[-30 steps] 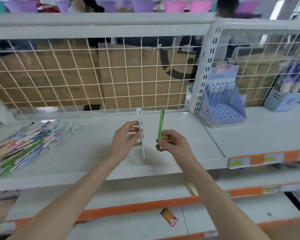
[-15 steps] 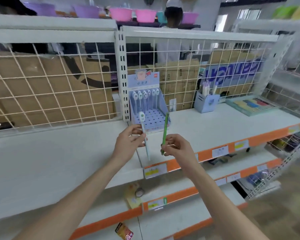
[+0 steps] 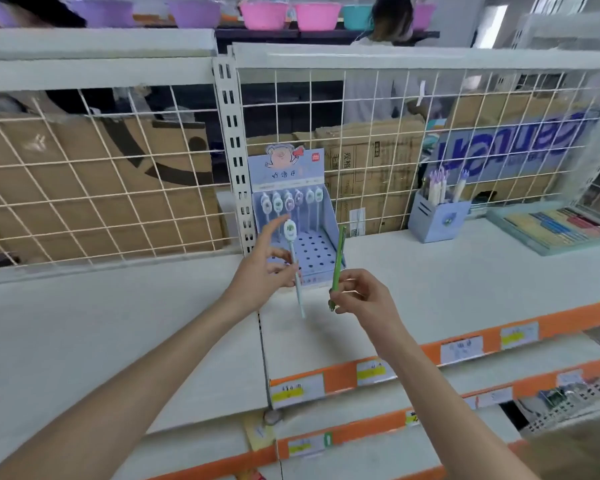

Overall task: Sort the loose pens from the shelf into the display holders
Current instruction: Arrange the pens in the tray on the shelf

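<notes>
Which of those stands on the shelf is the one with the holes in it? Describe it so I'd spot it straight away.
Start at the white slotted upright post that splits the wire-backed shelving. The pale blue cardboard display stand sits on the shelf just right of it. Unlike the small blue pen cup farther right, it has a cartoon pig on its header card, a stepped base dotted with holes, and a back row of round-topped pens.

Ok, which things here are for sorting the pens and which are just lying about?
For the job:
white pen, in left hand
green pen, in right hand
pig display holder
blue pen cup

Lying about:
cardboard boxes
plastic basins
price tags
</notes>
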A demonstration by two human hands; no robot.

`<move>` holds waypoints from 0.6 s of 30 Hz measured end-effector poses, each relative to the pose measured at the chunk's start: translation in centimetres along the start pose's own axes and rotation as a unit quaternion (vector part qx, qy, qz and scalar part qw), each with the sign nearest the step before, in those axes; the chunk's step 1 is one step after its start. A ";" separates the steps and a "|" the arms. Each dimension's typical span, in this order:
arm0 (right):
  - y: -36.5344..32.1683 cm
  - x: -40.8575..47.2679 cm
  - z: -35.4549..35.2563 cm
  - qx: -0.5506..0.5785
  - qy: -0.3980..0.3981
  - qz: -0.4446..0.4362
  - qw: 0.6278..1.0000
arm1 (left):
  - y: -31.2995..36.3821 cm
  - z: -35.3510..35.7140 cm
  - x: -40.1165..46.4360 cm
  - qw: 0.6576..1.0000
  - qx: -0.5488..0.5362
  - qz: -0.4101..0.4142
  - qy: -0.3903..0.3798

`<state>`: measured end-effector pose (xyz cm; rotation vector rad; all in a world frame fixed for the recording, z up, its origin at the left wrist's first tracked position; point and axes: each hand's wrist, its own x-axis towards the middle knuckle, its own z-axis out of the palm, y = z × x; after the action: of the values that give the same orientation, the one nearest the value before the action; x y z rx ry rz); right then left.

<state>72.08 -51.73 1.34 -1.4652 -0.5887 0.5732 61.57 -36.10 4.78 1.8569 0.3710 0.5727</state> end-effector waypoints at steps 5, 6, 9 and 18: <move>-1.0 4.1 -0.6 -0.016 -0.001 -0.005 1.000 | -0.5 -1.6 5.4 0.995 0.074 0.050 0.053; -1.2 4.9 -0.9 -0.021 0.000 -0.009 1.000 | -0.6 -1.9 6.4 0.991 0.094 0.063 0.072; -1.4 7.0 -1.3 -0.020 0.007 -0.008 1.000 | -1.1 -2.3 9.0 0.981 0.128 0.092 0.114; -0.3 10.3 -3.0 0.000 0.004 -0.003 1.000 | -4.8 -1.1 14.2 0.912 0.324 0.204 0.147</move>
<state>81.70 -46.95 1.73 -1.4652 -0.5863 0.5618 72.88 -26.30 3.54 2.5223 0.4034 1.1254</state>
